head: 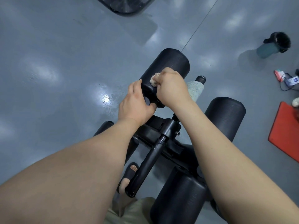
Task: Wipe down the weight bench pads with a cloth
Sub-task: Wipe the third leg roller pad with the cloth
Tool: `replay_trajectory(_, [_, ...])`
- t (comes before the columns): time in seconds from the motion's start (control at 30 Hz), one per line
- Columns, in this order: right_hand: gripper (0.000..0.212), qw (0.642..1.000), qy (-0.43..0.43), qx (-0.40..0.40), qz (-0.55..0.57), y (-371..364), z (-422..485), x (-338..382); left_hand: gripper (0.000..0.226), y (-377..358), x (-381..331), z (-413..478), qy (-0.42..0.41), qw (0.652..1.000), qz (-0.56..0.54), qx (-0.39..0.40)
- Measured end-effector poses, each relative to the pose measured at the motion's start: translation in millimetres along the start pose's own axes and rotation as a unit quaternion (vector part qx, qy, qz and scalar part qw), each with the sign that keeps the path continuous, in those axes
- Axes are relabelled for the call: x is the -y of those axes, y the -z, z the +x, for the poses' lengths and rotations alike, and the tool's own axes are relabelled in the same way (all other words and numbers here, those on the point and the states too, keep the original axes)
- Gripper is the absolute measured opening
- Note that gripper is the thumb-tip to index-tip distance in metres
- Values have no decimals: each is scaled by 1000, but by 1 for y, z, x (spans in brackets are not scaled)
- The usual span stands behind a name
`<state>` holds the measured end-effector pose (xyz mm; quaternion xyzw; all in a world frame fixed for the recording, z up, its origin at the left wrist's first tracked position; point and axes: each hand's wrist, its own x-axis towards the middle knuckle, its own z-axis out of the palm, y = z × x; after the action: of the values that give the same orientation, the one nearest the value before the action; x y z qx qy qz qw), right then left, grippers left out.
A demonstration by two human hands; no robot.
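A black foam roller pad (168,65) of the weight bench points away from me at centre. My right hand (172,87) grips a fluffy cloth (153,80) and presses it on the pad's near part; more of the cloth (194,90) hangs out to the right of my wrist. My left hand (135,102) holds the pad's near end, fingers curled round its end cap. Other black roller pads lie at the right (226,117) and lower middle (179,194). The bench's black metal frame (155,152) runs between my forearms.
Glossy grey floor surrounds the bench. A teal bottle with a black cap (273,45) lies at the upper right. A red mat (286,131) and small items with a cable (288,80) sit at the right edge. My sandalled foot (129,177) stands beside the frame.
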<state>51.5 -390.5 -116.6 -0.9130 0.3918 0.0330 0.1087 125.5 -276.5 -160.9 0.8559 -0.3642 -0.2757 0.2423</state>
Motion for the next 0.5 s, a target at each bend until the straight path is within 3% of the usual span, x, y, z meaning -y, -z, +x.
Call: replay_trajectory(0.5, [34,998,36,21,43,-5,-22,4,90,1,0,-1,-6,1000,7,7])
